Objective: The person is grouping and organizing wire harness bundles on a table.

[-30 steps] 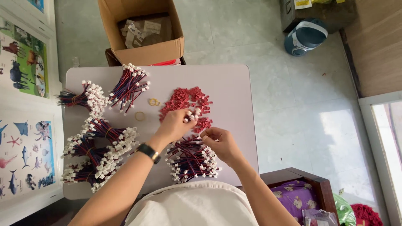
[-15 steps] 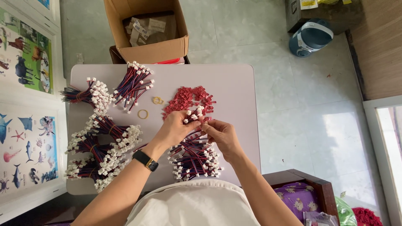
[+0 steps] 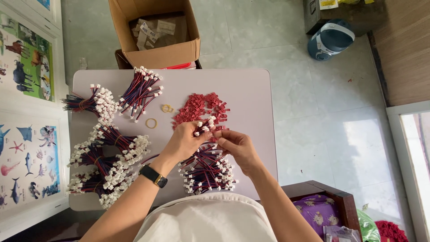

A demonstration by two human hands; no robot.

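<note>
- Animal posters [image 3: 22,58] line the far left edge, beside the white table [image 3: 251,89].
- Tied wire-harness bundles [image 3: 107,157] — red and dark leads with white plug ends — lie heaped on the table's left part; two more bundles [image 3: 134,92] fan out toward the far edge.
- Two rubber bands [image 3: 151,123] lie loose just right of those.
- An open cardboard box [image 3: 156,31] stands on the floor beyond the table.
- The left hand [image 3: 183,141], a black watch [image 3: 153,175] on its wrist, is closed around a small clutch of wires [image 3: 204,127], white plugs poking up past the fingers.
- A pile of small red connector housings [image 3: 199,107] sits just beyond the hands.
- A loose heap of wires [image 3: 208,172] lies below them, near the table's front edge.
- The right hand [image 3: 237,148] — fingertips pinched together — meets that same clutch at its plug ends.
- A blue and white rice cooker [image 3: 330,39] stands on the floor at far right.
</note>
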